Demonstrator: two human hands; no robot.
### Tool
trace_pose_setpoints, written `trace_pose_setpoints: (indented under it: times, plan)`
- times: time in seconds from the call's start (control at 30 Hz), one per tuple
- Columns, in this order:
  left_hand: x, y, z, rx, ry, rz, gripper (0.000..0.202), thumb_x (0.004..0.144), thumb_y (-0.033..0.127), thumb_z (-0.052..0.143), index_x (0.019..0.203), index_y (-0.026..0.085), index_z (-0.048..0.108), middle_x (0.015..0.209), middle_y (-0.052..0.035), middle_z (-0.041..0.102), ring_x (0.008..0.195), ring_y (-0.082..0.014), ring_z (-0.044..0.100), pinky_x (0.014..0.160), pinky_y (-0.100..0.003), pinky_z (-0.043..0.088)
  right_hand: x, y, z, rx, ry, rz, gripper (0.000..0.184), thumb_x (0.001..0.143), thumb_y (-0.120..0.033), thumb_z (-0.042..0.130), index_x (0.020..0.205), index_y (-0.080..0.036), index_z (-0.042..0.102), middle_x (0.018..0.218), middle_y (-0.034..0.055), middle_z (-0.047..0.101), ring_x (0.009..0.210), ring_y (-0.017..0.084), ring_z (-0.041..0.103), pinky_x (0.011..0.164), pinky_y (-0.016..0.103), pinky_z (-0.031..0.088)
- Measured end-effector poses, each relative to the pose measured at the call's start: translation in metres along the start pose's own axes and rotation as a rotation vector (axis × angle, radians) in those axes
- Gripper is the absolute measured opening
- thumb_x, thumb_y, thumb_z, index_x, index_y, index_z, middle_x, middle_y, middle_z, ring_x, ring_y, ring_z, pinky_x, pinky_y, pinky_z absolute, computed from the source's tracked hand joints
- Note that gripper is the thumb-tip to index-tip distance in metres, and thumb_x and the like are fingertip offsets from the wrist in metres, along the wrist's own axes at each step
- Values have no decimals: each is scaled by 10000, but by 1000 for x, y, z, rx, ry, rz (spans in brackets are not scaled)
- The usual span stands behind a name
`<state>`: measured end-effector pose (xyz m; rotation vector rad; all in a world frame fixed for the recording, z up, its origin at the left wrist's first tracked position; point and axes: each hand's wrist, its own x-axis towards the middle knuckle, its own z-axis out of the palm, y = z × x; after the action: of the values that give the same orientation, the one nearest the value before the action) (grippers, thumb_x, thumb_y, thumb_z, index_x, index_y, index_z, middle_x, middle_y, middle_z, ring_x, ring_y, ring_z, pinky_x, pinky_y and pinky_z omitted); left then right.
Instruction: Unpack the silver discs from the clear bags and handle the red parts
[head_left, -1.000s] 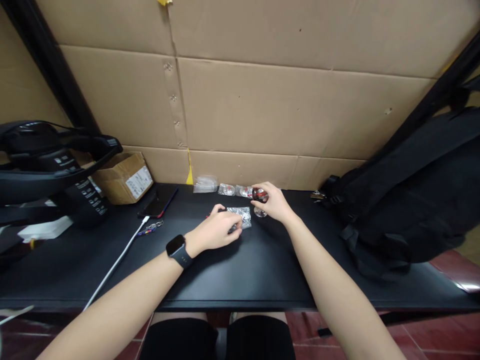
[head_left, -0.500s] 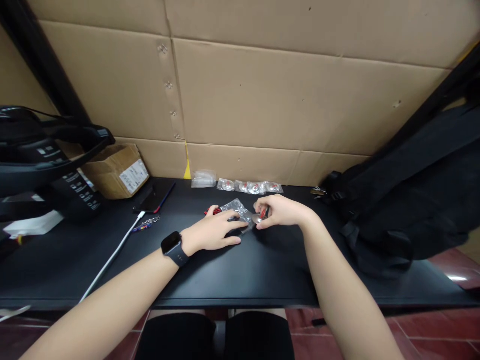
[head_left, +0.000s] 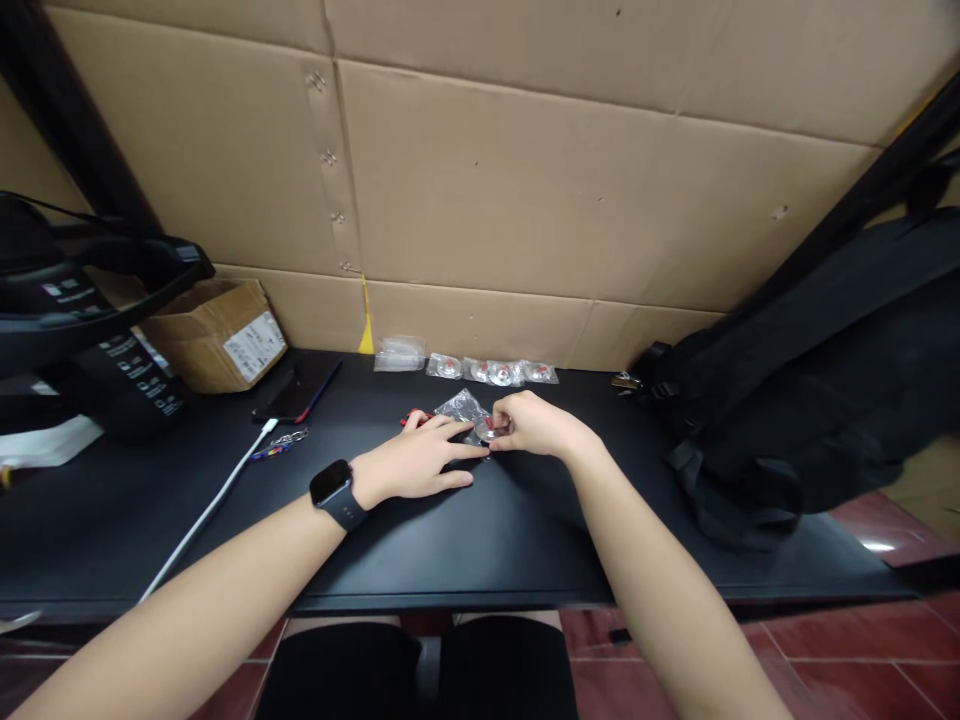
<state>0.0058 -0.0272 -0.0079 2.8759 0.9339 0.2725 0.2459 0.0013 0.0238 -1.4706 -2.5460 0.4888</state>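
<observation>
My left hand (head_left: 412, 462) lies flat on the desk with fingers spread, pressing on a small clear plastic bag (head_left: 461, 404). Fingers of my right hand (head_left: 538, 425) pinch a shiny silver disc with a red part (head_left: 484, 430). The disc is at the right end of the bag; whether it is inside, I cannot tell. A bit of red material (head_left: 411, 417) shows behind my left hand, mostly covered. Farther back, several silver discs with red parts (head_left: 504, 373) lie in clear bags in a row, beside a stack of clear bags (head_left: 400, 353).
On the left are a black bottle (head_left: 112, 350), an open cardboard box (head_left: 214, 335), a phone (head_left: 296, 390), a keychain (head_left: 279, 446) and a white cable (head_left: 206, 510). A black backpack (head_left: 810, 390) stands right. Cardboard (head_left: 525, 180) walls the back of the black desk (head_left: 465, 550).
My right hand has moved left with the silver disc, up to the bag under my left fingers. My left hand stays spread on the bag. The view has shifted slightly.
</observation>
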Motion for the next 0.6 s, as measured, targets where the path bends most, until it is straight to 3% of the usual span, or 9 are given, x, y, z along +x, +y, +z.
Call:
trace_pose_setpoints:
  times: [0.1, 0.2, 0.43, 0.6]
  plan:
    - [1, -3, 0, -40, 20, 33, 413, 955, 464, 571, 1357, 382, 618, 1533, -99, 478, 1362, -372, 465, 1074, -529, 355, 2, 0, -1, 111, -6, -61, 224, 671, -88, 794, 767, -178, 613, 706, -19, 654, 645, 130, 590, 585, 220, 391]
    - [1, -4, 0, -81, 43, 56, 400, 945, 449, 590, 1332, 366, 643, 1535, -92, 479, 1381, -361, 457, 1107, -508, 343, 5, 0, -1, 135, 33, -89, 247, 657, -60, 804, 779, -170, 621, 688, -31, 639, 640, 122, 586, 600, 215, 386]
    - [0, -5, 0, -97, 15, 26, 434, 936, 440, 606, 1370, 409, 599, 1598, -63, 398, 1457, -365, 367, 1135, -541, 296, 17, 4, 11, -64, 268, -43, 321, 685, -305, 885, 889, -218, 654, 919, 1, 684, 822, 160, 597, 649, 232, 342]
    - [0, -8, 0, -100, 8, 31, 427, 930, 446, 614, 1357, 430, 603, 1620, -39, 362, 1482, -343, 332, 1158, -524, 254, 21, 2, 16, -113, 283, 72, 395, 710, -449, 867, 963, -248, 640, 931, 2, 700, 823, 178, 625, 585, 243, 300]
